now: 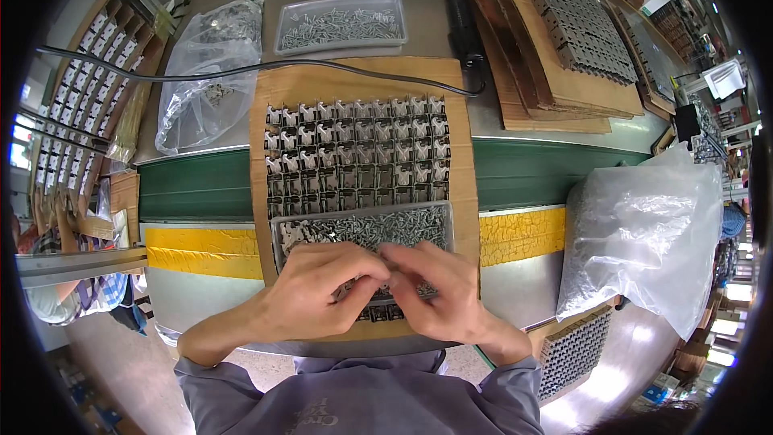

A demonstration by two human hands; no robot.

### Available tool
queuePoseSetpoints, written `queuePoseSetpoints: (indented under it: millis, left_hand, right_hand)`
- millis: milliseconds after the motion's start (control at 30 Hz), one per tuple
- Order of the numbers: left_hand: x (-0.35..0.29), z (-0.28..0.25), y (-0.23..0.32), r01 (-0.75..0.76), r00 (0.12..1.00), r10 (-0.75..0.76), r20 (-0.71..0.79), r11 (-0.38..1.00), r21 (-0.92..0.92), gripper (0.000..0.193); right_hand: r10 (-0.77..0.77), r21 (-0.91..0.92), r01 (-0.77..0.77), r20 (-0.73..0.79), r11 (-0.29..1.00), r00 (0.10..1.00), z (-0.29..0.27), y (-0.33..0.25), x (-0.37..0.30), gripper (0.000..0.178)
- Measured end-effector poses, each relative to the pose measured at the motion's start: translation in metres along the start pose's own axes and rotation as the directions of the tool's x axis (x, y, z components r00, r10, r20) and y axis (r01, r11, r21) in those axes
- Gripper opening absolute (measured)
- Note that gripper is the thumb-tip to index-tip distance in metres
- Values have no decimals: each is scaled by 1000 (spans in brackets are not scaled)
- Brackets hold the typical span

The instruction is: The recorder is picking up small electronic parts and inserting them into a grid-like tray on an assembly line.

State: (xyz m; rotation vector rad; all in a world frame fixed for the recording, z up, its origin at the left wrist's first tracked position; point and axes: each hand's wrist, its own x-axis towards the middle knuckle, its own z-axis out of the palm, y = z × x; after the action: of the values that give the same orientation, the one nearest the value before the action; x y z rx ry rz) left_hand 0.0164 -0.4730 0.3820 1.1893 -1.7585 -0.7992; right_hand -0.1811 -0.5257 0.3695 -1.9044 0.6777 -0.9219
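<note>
Close together above a clear plastic tray [452,221], my left hand [324,286] and my right hand [437,286] are both closed, fingertips pinched and nearly touching. Whatever lies between the fingertips is too small and covered to name. Loose small screws [403,225] fill much of the tray, and small pale metal pieces [302,232] lie at its left end. Beneath the tray is a cardboard sheet [465,153], bearing rows of small metal brackets [354,145]. Many brackets in the farther rows show pale pieces in them; part of the nearest rows is hidden by tray and hands.
Farther back stand another tray [403,40] of screws, a plastic bag [213,72] and a black tool [463,24] with a cable [338,67]. Stacked cardboard with metal parts [564,16] is at the far right. A large plastic bag [644,234] sits nearer.
</note>
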Motion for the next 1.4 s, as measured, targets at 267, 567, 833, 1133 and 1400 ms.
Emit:
queuePoseSetpoints:
  millis: [267,567,833,1133,1400]
  left_hand:
    - [40,-23,-5,75,980,-50,-193,990,120,5]
    - [74,-7,-59,33,998,-51,22,868,496,6]
    - [70,4,-64,-1,1000,12,-15,821,571,6]
    - [58,-3,-72,-85,987,148,-69,826,558,13]
    - [-128,-21,26,-457,848,530,1,729,510,19]
  right_hand:
    - [19,-2,-19,-39,1000,999,-8,8,1,19]
    - [-38,-18,37,-23,999,999,-9,11,5,21]
    - [-78,-20,77,-41,997,996,-13,9,2,21]
    - [-87,37,92,-117,995,989,-1,-8,-31,19]
    - [330,-76,-334,-69,939,942,16,23,-266,7]
